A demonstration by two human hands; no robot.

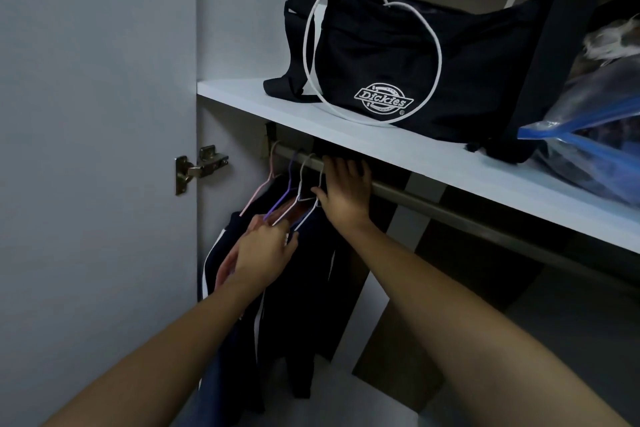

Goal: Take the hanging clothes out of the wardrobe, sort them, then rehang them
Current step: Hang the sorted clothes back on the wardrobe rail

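Wardrobe rail [433,206]; R hand [343,189] on hanger [306,184]; L hand [263,253] on clothes [294,305]

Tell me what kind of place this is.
Most likely the inside of a home wardrobe: a grey metal hanging rail carrying thin wire hangers with dark clothes, beneath a white shelf holding a black fabric bag.

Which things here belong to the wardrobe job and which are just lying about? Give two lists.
Part of the job:
dark hanging clothes
thin pink, purple and white wire hangers
grey metal clothes rail
left hand, at the hangers' shoulders
right hand, on the rail

Just lying about:
black Dickies fabric bag
blue-edged clear plastic bag
white shelf
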